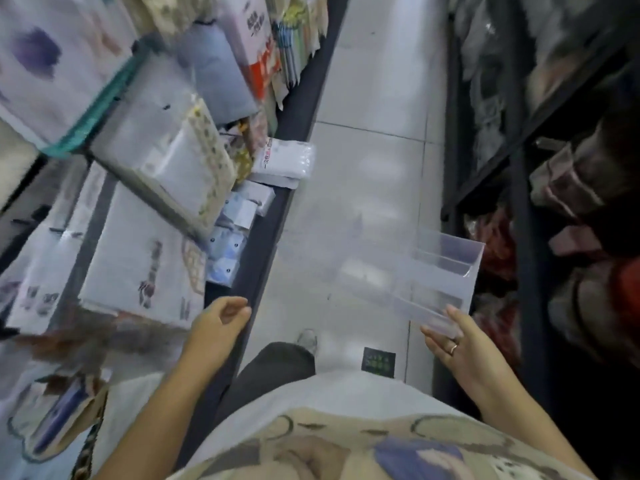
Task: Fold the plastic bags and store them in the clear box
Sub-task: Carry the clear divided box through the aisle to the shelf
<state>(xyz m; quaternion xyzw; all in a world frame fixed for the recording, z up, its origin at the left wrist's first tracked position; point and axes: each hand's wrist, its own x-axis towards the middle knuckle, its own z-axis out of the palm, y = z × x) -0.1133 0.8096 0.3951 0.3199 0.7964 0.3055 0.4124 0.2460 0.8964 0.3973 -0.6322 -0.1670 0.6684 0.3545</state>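
Note:
The clear box (pixel 446 271) is a see-through plastic case with inner dividers, held in the air over the aisle floor at the right. My right hand (pixel 457 337) grips its near bottom corner, a ring on one finger. My left hand (pixel 221 317) hangs empty at the left, fingers loosely curled, beside the dark edge of the left shelf. Flat packets in plastic bags (pixel 138 258) lie stacked on that shelf. The box looks empty.
A narrow aisle of grey floor tiles (pixel 374 161) runs between a left shelf of packaged goods (pixel 194 168) and a dark metal rack (pixel 519 202) of bagged items at the right. My leg and shoe (pixel 308 341) stand in the aisle below.

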